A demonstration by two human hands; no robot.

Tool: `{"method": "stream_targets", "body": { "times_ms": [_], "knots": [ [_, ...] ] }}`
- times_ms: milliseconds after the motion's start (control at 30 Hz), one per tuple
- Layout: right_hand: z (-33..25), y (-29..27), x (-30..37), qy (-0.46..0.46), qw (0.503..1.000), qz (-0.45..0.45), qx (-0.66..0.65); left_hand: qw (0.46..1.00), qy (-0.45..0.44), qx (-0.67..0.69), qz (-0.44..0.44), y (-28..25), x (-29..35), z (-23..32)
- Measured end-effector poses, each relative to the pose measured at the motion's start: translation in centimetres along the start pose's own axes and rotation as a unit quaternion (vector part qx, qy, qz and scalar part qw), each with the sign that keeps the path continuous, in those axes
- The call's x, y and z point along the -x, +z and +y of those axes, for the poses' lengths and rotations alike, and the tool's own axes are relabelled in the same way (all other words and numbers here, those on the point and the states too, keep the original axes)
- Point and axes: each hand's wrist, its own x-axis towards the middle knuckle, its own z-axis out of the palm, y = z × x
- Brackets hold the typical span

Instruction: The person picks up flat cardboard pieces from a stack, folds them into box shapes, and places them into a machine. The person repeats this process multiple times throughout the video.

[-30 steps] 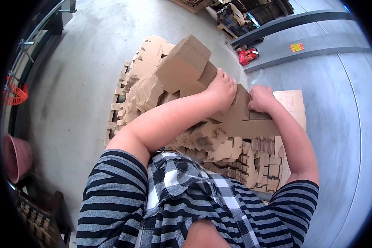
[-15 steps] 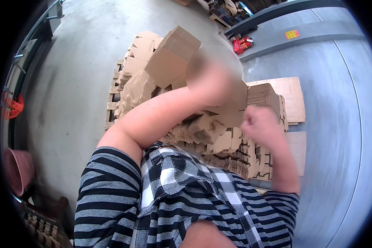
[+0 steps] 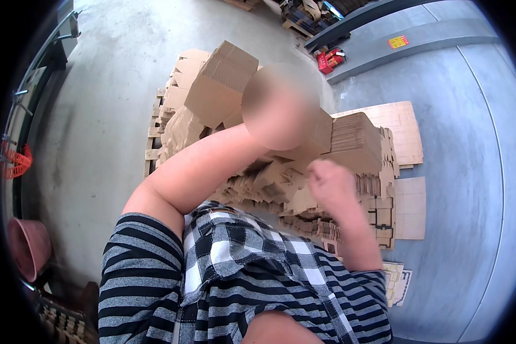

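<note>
My left hand reaches out over the middle of the stacked brown cardboard; a round blur covers its fingers, so its grip is hidden. Behind and to its left stands a block of flat cardboard sheets, tilted up. My right hand is closed, fingers curled in, just in front of a second block of cardboard sheets. Whether anything is inside that fist does not show. Between and below the hands lie ragged, cut-out cardboard pieces.
A wooden pallet shows under the cardboard's left side. Flat boards lie to the right. A pink tub stands at lower left, an orange coiled hose above it. Red items sit by a grey frame at the back.
My right hand has come left and slightly down, still closed. My left hand stays over the cardboard's middle. The whole view has shifted a little.
</note>
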Motion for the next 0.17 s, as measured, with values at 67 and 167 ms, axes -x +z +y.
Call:
{"method": "stream_targets", "body": {
  "times_ms": [67, 167],
  "knots": [
    [0.1, -4.6, -2.1, -0.003, 0.995, 0.097, -0.037, 1.000, 0.000, 0.014, -0.005, 0.1, -0.1, -0.1],
    [2.6, -9.3, -7.3, -0.042, 0.984, 0.056, 0.164, 0.998, 0.002, 0.056, 0.019, 0.9, -0.5, -0.1]
  ]
}}
